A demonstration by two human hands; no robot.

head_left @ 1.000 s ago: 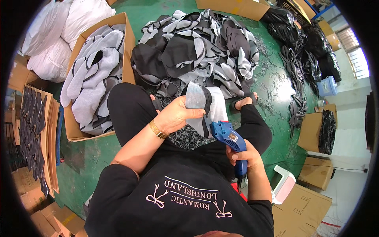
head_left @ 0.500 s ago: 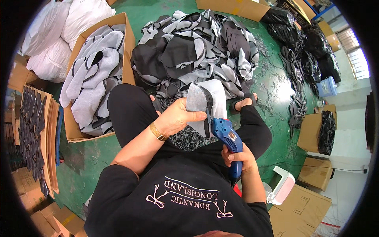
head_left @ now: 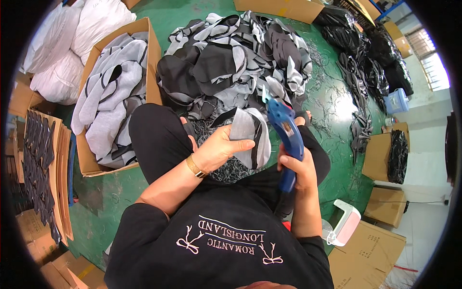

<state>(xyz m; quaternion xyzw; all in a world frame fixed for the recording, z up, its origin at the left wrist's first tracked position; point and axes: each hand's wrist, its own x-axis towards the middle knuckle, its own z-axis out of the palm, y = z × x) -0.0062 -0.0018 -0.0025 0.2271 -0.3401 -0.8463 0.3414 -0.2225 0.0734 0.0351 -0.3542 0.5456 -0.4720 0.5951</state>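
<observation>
Between the thumb and fingers of my left hand (head_left: 222,148) is a grey and black fabric piece (head_left: 246,137), hanging over my lap. My right hand (head_left: 301,166) is wrapped round the handle of blue electric scissors (head_left: 288,127). Their pale cutting tip points away from me and stands apart from the fabric piece, to its right. Beyond my feet lies a large heap of grey and black fabric pieces (head_left: 216,70). Thin fabric trimmings (head_left: 219,168) cover the floor between my legs.
A cardboard box (head_left: 153,62) full of similar pieces stands at my left, with white sacks (head_left: 57,77) behind it. Black plastic bags (head_left: 351,41) and a blue bin (head_left: 397,101) line the right side. A white and pink device (head_left: 345,224) stands by my right elbow.
The electric scissors have moved away from the fabric piece, up and to the right, and now point farther forward. The fabric piece has turned in my left hand, showing more of its grey face.
</observation>
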